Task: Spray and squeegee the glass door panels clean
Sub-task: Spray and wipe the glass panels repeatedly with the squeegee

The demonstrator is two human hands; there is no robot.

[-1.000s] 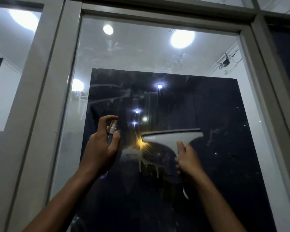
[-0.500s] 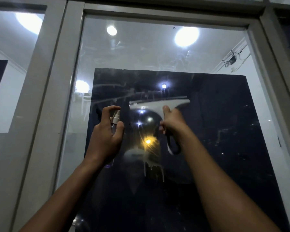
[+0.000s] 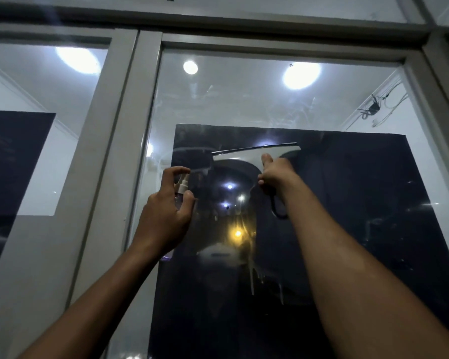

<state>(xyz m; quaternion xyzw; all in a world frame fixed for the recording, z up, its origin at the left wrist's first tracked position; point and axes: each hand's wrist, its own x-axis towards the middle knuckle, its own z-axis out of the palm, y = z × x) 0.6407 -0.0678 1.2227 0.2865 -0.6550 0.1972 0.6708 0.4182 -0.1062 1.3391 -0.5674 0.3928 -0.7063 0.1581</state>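
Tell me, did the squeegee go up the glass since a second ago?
Yes. The squeegee in the right hand climbed from beside the drips toward the top edge of the dark sheet.

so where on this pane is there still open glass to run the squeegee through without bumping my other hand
Open glass lies above the squeegee up to the top frame, and right of the right hand across to the right frame. Left is crowded: the left hand holds the spray bottle beside the blade's left end. Drips run below.
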